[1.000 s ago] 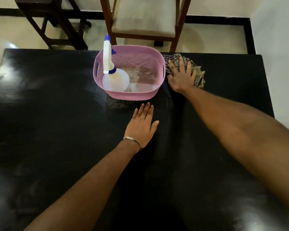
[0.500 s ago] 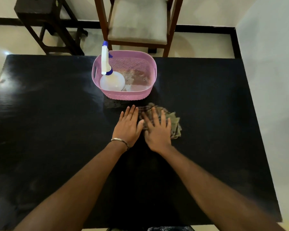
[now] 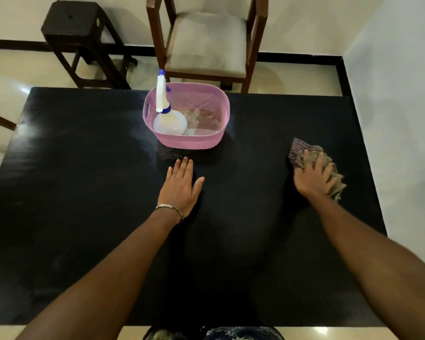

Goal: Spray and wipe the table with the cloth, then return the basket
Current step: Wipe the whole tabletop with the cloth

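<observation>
My left hand (image 3: 182,186) lies flat on the black table (image 3: 84,217), fingers straight and close together, thumb spread out to the right, holding nothing. A thin metal bangle (image 3: 170,209) sits at that wrist. Well off to the right, at about the same reach, my right hand (image 3: 313,179) presses down on the crumpled checked cloth (image 3: 302,153); the fingers lie spread over the fabric, but they are blurred, so how much they curl into it I cannot tell. The cloth bunches out past my fingertips and to the right of my palm, near the table's right edge.

Just beyond my left fingertips stands the pink plastic basket (image 3: 189,141), close to the table's far edge. Inside it, in the left end, a white spray bottle (image 3: 168,122) with a blue collar and nozzle tip stands upright. I can read no label or writing on the bottle or the basket.

Past the table, straight ahead of the basket, is a wooden chair (image 3: 206,42) with a pale cushion, and further left a dark wooden stool (image 3: 76,23).
</observation>
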The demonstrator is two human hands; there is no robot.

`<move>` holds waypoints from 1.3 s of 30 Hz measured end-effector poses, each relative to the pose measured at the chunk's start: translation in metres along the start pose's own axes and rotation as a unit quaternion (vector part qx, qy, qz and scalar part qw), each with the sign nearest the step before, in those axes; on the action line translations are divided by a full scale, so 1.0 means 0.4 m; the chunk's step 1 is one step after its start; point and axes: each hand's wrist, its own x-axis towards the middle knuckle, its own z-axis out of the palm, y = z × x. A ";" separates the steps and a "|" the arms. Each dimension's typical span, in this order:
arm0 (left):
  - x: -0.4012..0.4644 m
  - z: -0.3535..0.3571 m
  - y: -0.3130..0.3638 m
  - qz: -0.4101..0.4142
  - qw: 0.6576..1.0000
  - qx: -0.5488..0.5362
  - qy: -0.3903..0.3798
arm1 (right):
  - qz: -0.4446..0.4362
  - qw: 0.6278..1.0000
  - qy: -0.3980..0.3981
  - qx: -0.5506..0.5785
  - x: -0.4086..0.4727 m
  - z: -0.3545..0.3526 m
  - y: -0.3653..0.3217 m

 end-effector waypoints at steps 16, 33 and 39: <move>0.050 -0.078 -0.217 -0.027 0.997 -0.074 0.014 | -0.295 0.951 -0.039 -0.080 -0.446 0.265 -0.546; 0.196 -0.228 -0.206 -0.207 0.832 -0.515 -0.023 | 0.083 0.691 -0.132 0.706 -0.303 0.014 -0.636; 0.241 -0.242 -0.186 -0.259 0.766 -0.585 -0.068 | 0.082 0.669 -0.156 0.722 -0.295 -0.021 -0.686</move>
